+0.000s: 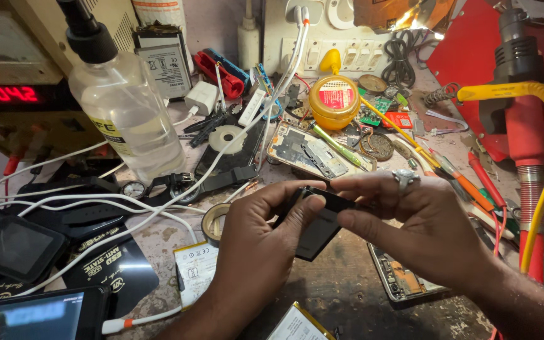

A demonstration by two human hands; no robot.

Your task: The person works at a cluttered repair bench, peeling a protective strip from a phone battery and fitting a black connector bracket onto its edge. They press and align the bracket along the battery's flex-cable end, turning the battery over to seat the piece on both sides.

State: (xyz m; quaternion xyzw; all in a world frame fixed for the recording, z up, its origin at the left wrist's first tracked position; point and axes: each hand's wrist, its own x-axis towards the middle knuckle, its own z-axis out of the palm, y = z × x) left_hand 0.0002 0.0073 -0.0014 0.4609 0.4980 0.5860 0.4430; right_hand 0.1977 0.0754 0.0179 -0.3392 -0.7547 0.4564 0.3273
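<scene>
Both my hands hold a small black flat rectangular part above the cluttered workbench. My left hand pinches its left edge, thumb on top and fingers curled underneath. My right hand, with a ring on one finger, grips its upper right edge with fingertips and thumb. An opened phone body lies just beyond the hands, and another opened phone frame lies under my right wrist.
A clear liquid bottle stands at left, white cables crossing before it. A tape roll, wristwatch, yellow round tin, hot-air tool with a yellow cable, small phones and batteries crowd the bench.
</scene>
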